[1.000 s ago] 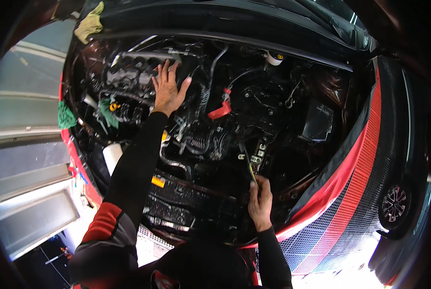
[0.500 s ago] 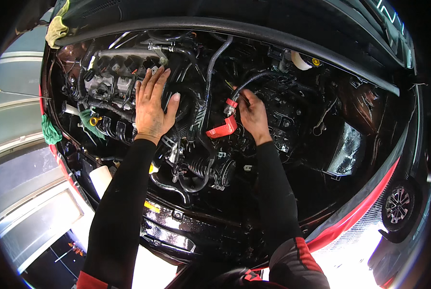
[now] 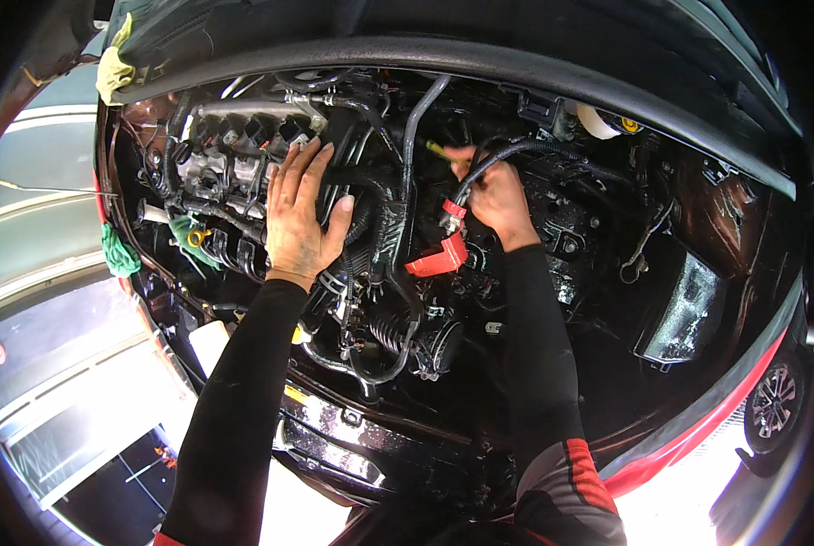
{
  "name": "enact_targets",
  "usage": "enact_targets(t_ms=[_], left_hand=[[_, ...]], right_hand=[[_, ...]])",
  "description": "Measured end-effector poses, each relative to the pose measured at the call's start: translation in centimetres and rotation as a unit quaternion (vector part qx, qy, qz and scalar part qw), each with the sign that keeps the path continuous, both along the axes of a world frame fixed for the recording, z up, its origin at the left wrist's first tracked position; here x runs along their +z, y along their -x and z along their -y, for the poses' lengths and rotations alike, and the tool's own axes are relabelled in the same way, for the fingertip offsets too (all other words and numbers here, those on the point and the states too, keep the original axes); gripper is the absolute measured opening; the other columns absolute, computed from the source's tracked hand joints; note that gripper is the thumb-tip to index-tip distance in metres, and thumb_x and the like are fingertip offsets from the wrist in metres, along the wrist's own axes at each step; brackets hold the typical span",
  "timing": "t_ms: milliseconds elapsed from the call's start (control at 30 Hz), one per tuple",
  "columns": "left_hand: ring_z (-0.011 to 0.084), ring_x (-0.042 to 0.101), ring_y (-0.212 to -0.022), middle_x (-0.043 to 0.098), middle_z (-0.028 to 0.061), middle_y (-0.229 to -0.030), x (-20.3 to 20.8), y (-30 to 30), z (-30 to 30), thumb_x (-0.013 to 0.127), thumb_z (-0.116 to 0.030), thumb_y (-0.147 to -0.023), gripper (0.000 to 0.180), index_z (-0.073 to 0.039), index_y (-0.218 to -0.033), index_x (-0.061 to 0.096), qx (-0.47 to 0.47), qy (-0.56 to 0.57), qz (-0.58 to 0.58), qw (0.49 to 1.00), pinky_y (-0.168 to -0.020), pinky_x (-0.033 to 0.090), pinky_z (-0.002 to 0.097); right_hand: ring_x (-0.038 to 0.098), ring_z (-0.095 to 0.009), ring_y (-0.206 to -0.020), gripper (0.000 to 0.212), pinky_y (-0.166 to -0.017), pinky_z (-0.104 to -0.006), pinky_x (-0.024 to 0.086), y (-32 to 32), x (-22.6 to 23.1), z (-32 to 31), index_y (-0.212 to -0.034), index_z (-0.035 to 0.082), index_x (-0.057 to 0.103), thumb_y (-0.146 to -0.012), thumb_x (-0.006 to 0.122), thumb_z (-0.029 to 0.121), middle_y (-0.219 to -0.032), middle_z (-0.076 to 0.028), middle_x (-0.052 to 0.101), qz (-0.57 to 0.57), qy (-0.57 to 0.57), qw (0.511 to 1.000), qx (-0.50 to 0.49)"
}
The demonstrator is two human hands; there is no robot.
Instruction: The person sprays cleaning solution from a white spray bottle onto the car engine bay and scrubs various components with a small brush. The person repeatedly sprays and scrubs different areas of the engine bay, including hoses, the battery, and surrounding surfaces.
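My left hand (image 3: 305,223) lies palm down with fingers stretched out over the engine (image 3: 208,171), beside thick black hoses. Its fingertips reach the dark parts at the back; whether they press on them I cannot tell. Further right, my right hand (image 3: 500,207) is closed round a thin yellow-green stick-like tool (image 3: 438,149), blurred at its visible end. A black corrugated cable (image 3: 516,146) passes across its fingers. Just left of that wrist hang a red plastic terminal cover (image 3: 440,258) and a metal cable clamp (image 3: 450,221). A long grey-black hose (image 3: 416,118) runs between my hands.
A yellow-ringed dipstick (image 3: 198,237) stands left of my left hand. Green cloth (image 3: 118,252) and yellow cloth (image 3: 113,75) hang on the car's left edge. A white reservoir with a yellow cap (image 3: 598,122) sits back right. A black box (image 3: 683,308) stands at right.
The whole view has shifted slightly right. My right hand has turned and now grips further back, with more of the yellow-green tool showing. My left hand stays spread over the engine.
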State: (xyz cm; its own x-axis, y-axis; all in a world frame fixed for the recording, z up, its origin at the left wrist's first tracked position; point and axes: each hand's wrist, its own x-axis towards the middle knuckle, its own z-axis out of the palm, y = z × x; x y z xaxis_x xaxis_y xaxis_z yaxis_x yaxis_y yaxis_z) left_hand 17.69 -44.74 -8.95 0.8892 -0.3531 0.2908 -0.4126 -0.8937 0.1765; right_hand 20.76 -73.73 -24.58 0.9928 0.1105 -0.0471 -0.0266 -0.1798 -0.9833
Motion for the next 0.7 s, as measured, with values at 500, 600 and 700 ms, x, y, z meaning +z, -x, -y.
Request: enact_targets(t_ms=[500,600,700], left_hand=[[0.0423,0.048,-0.158,0.059,0.0131,-0.165,-0.7,-0.1,-0.4,0.071,-0.042,-0.101,0.068,-0.011,-0.161,0.059,0.009,0.026,-0.023,0.999,-0.132,0.032,0.0612],[0.0422,0.048,-0.157,0.058,0.0132,-0.165,-0.6,-0.2,-0.4,0.072,-0.042,-0.101,0.068,-0.011,-0.16,0.06,0.007,0.019,-0.02,1.0,-0.132,0.033,0.0613],[0.0421,0.049,-0.157,0.057,0.0131,-0.165,-0.5,-0.1,-0.4,0.072,-0.041,-0.1,0.067,-0.012,-0.16,0.06,0.008,0.02,-0.02,1.0,-0.132,0.033,0.0612]], right_hand=[[0.073,-0.014,-0.113,0.032,-0.105,-0.0307,0.056,0.5,4.0,1.4,-0.13,-0.003,0.077,-0.103,0.062,-0.012,-0.129,-0.009,0.082,-0.019,-0.003,0.998,0.064],[0.072,-0.016,-0.122,0.049,-0.114,-0.0317,0.052,1.4,4.2,1.6,-0.139,-0.001,0.076,-0.101,0.049,-0.018,-0.13,-0.012,0.082,-0.174,-0.1,0.977,0.079],[0.073,-0.015,-0.12,0.034,-0.109,-0.0303,0.053,1.2,3.7,1.2,-0.135,-0.001,0.077,-0.107,0.06,-0.009,-0.128,-0.012,0.083,-0.021,-0.035,0.998,0.045]])
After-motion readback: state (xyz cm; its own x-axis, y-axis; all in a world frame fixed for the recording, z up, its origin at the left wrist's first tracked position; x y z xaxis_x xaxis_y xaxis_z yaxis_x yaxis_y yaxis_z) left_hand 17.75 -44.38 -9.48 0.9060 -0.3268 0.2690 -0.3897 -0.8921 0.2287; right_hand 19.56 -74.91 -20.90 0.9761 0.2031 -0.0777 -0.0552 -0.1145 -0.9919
